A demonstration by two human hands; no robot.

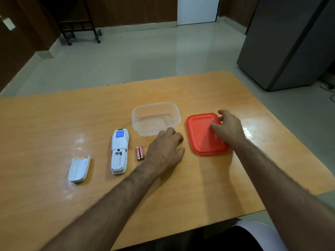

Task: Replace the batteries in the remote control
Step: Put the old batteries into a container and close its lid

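A white remote control [119,151] lies face down on the wooden table [54,124], its battery bay open and empty. Its white battery cover [79,169] lies apart to the left. Two orange batteries [139,153] lie side by side just right of the remote. My left hand [165,147] rests on the table right of the batteries, fingers curled, with nothing seen in it. My right hand [228,126] lies on the red lid [203,138], thumb at its far right edge and fingers spread over its top.
A clear plastic container [155,118] stands open and empty behind my left hand, left of the red lid. The table's right edge runs close beyond the lid. A grey cabinet [290,42] stands on the floor at the far right.
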